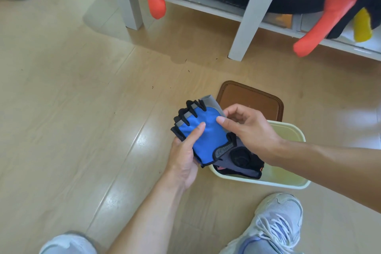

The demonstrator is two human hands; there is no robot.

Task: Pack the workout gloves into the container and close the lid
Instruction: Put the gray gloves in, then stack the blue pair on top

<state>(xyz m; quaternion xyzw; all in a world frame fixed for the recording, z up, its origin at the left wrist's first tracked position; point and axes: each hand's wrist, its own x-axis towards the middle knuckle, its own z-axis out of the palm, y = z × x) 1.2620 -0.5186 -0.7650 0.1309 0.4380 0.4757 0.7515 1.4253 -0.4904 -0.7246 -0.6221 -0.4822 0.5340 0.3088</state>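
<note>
Both hands hold a blue fingerless workout glove (206,136) with black finger openings and grey trim, just left of and above a pale cream container (288,182) on the floor. My left hand (185,159) grips the glove from below, thumb on the blue fabric. My right hand (247,128) pinches its right edge between thumb and fingers. A second glove (241,163), grey and black with an orange edge, lies inside the container's left end. The brown lid (250,100) lies flat on the floor just behind the container.
A white shelf unit with legs (250,12) stands behind, carrying an orange and black plush toy (329,4) whose limbs hang over the edge. My two pale sneakers (276,225) rest on the wooden floor near the container's front.
</note>
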